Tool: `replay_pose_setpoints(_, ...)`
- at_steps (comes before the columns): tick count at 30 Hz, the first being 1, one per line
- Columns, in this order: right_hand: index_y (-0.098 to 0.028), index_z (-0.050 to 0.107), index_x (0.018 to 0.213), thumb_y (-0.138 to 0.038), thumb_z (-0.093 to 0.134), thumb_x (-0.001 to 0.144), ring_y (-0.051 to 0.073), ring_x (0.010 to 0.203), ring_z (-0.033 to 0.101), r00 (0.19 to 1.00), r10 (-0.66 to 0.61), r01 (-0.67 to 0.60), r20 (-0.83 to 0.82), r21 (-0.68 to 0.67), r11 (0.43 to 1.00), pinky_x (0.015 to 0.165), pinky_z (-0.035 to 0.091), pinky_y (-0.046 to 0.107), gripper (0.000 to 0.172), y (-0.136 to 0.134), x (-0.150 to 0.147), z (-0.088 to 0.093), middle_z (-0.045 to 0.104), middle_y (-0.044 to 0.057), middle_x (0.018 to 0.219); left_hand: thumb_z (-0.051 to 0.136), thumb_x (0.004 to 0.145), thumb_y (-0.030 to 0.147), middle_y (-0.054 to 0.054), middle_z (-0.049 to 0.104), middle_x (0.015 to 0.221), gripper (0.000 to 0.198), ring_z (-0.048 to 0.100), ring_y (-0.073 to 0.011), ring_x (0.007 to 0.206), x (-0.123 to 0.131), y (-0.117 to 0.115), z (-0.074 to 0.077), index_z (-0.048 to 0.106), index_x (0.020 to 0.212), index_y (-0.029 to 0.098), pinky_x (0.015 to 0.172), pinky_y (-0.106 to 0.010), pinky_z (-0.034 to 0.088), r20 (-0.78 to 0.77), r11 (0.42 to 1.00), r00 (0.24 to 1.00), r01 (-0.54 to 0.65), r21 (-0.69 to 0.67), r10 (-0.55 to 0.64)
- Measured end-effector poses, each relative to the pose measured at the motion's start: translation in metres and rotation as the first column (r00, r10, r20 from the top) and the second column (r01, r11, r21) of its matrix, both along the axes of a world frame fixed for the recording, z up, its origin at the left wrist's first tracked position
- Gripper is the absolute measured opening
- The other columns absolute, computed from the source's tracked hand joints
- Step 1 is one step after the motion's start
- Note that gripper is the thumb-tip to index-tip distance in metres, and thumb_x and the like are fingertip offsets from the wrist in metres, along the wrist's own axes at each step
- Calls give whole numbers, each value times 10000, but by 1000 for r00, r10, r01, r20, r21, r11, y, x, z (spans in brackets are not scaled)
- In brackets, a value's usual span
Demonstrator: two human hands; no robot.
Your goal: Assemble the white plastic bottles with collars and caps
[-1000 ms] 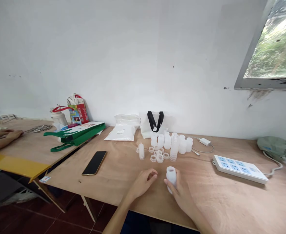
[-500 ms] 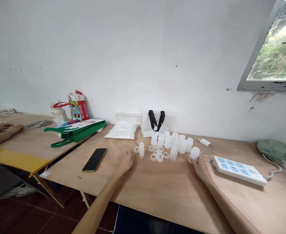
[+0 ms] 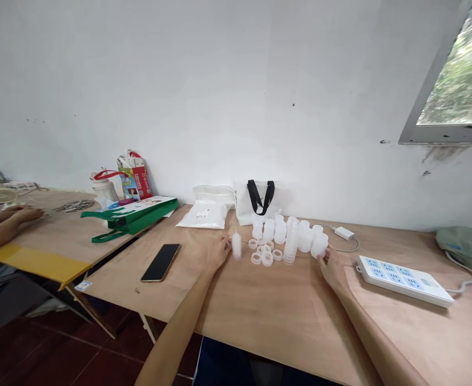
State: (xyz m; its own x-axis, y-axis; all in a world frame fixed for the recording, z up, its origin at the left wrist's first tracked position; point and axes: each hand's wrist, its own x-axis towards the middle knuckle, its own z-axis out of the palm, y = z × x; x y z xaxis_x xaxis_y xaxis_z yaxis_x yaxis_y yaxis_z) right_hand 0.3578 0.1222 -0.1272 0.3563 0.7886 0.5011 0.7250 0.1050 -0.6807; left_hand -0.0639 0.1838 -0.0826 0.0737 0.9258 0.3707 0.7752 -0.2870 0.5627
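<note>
A translucent ribbed stack with a pointed tip [image 3: 236, 247] stands upright on the table. Just left of it, my left hand [image 3: 218, 253] has its fingers closed at a plastic ring, mostly hidden by the fingertips. My right hand [image 3: 334, 269] has thumb and fingers around the lower right side of a white plastic bottle [image 3: 320, 244], which stands at the right end of a group of similar bottles [image 3: 279, 230]. Several loose plastic rings [image 3: 267, 259] lie between my hands. A tall clear ribbed stack [image 3: 291, 244] rises beside them.
A black phone [image 3: 160, 262] lies left of my left arm. At right are a power strip [image 3: 404, 280] and a white adapter [image 3: 344, 233]. A white packet [image 3: 203, 214] and a white bag [image 3: 241, 206] stand behind. Another person's hands [image 3: 22, 215] rest on the left table.
My left hand has moved forward and right to the ring beside the pointed stack. My right hand has brought the bottle, tilted before, further back beside the other bottles.
</note>
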Motion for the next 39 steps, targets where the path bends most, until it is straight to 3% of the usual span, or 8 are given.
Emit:
replay_pose_setpoints(6,-136,404,1452,-379,504,890,321,1082,700,993,66,-58,-102,83,995,932,581,502,621,-4,4,-2,671,209,1241,300,1061,408,-122,705,996,400,698,-282,888,-7,-9,2,584,1207,167,784,-420,547,202,952,956,-248,182,211)
replay_pose_setpoints(10,-136,411,1439,-393,520,881,333,1062,695,989,54,-41,-138,95,995,916,581,527,624,-4,4,-2,643,226,1257,281,1068,443,-179,652,1248,408,635,-321,1170,-2,-23,12,557,1224,186,943,-502,516,274,887,945,-273,372,176)
replay_pose_setpoints(13,-148,424,1424,-399,532,876,325,1039,692,987,45,-30,-155,99,995,905,583,525,612,-3,4,-3,632,216,1259,355,1052,436,-166,563,1426,354,542,-298,1323,14,-41,15,605,1115,194,1074,-493,459,220,842,974,-155,517,44)
replay_pose_setpoints(15,-155,428,1417,-393,534,874,317,1024,692,986,48,-32,-160,101,994,892,590,512,603,-3,4,-4,634,205,1246,412,1040,361,-181,594,1399,289,599,-283,1255,30,-54,13,622,1113,176,1028,-464,504,38,767,981,126,629,-193)
replay_pose_setpoints(19,-166,445,1391,-367,523,870,310,1023,693,985,64,-48,-158,102,994,883,597,487,564,-2,4,-4,644,190,1219,574,973,347,-84,712,1248,147,704,-212,1032,69,-68,11,665,958,232,900,-358,569,-246,677,873,483,555,-421)
replay_pose_setpoints(25,-188,488,1324,-375,521,855,318,1055,676,988,76,-63,-138,96,993,908,579,505,506,-1,7,-7,653,169,1196,478,1025,317,-126,649,1315,265,618,-277,1204,104,-50,8,567,1250,210,998,-470,525,-157,891,957,286,354,-244)
replay_pose_setpoints(36,-175,489,1296,-402,490,896,280,918,629,993,-30,44,-115,120,992,865,529,488,460,-14,-5,9,544,180,1246,346,1056,513,-125,409,1586,495,350,-321,1481,108,-51,-5,435,1452,230,1192,-598,312,-251,953,934,285,100,-253)
replay_pose_setpoints(39,-208,512,1239,-460,437,936,262,878,611,997,26,-18,-77,101,995,828,525,457,401,-19,-20,16,579,128,1141,378,1024,593,-143,364,1613,593,291,-360,1509,113,-49,-4,403,1488,224,1199,-666,239,-263,965,935,259,41,-240)
